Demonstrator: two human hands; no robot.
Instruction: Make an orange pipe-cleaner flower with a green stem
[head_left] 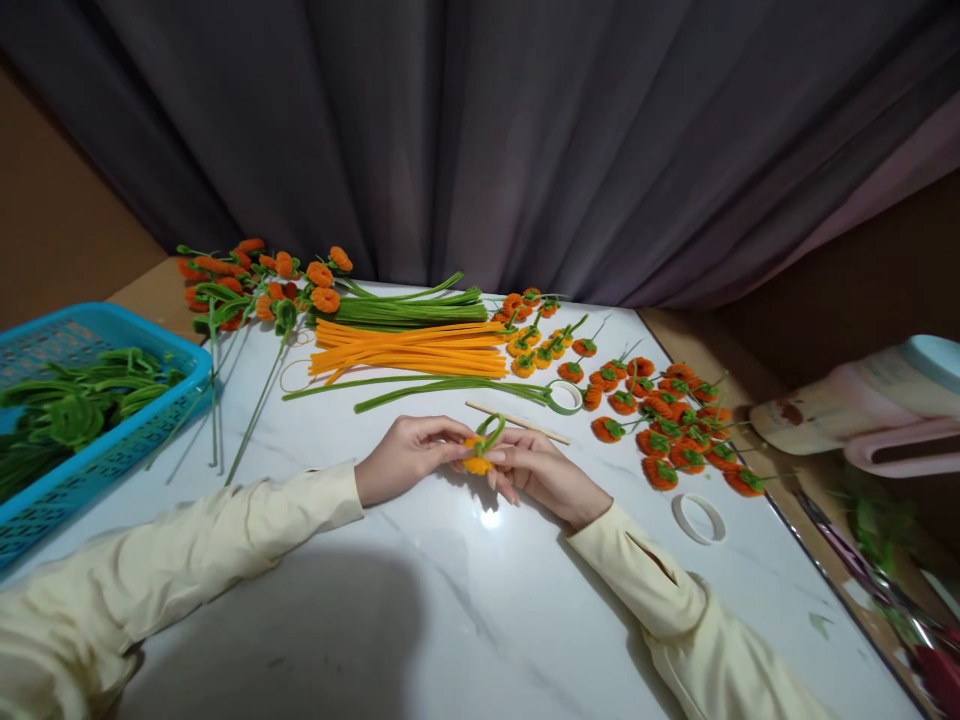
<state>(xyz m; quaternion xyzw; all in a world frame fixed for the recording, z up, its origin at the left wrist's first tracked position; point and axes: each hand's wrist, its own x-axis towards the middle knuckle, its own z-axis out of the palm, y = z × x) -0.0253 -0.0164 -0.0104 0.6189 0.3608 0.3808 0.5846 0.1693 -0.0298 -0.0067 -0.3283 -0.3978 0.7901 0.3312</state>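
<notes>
At a white, grey-veined desk [480, 610] beneath a dark pleated curtain [480, 140] across the top of the frame, you pinch a fuzzy yellow-orange flower [478, 464] with a curling green top at center, gripped between the fingertips of your left hand [405, 458] and your right hand [551, 472].

Just above them lies a pale, slim stick [517, 422], with loose green stems [450, 386], a bundle of straight orange stems [405, 352] and a thicker bundle of green stems [420, 312] spread farther up. Round, plush orange flower heads [659, 473], topped in green, crowd the right of center; long-stemmed orange blooms [325, 300] cluster at upper left. A green-sided tape roll [553, 404] touches the loose stem ends; a white ring [680, 522] lies flat at right.

At the left edge, your perforated blue plastic basket [142, 455] holds fuzzy green strips and loops [79, 415]. A pink-handled jug [825, 405] with a pale blue lid tilts at the right edge, its contents unclear.
</notes>
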